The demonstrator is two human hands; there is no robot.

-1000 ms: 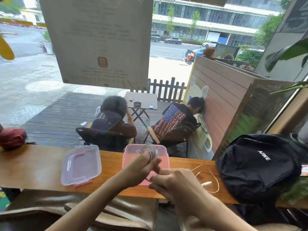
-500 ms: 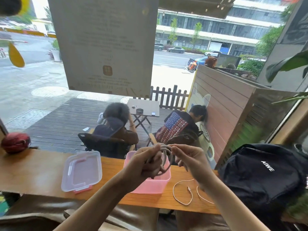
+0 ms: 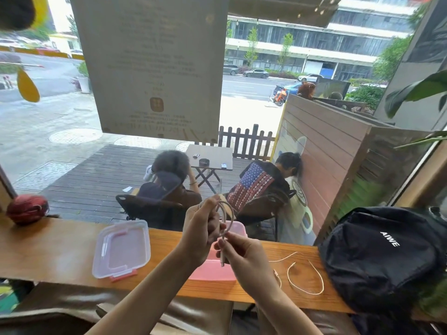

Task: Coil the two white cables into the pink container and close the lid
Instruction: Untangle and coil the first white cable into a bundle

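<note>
A white cable (image 3: pixel 229 215) is wound into a small coil held up above the pink container (image 3: pixel 212 274), which stands open on the wooden counter. My left hand (image 3: pixel 202 227) grips the coil's left side. My right hand (image 3: pixel 238 250) pinches the cable's free end, whose plug points down. The second white cable (image 3: pixel 306 278) lies loose on the counter to the right of the container. The clear lid (image 3: pixel 122 247) with pink clips lies flat to the container's left.
A black backpack (image 3: pixel 382 255) fills the counter's right end, close to the loose cable. A red round object (image 3: pixel 26 209) sits at the far left. A window runs behind the wooden counter (image 3: pixel 48 250); people sit outside.
My right hand has come down from the top of the coil to its lower end and now pinches the plug. The coil stays raised in my left hand.
</note>
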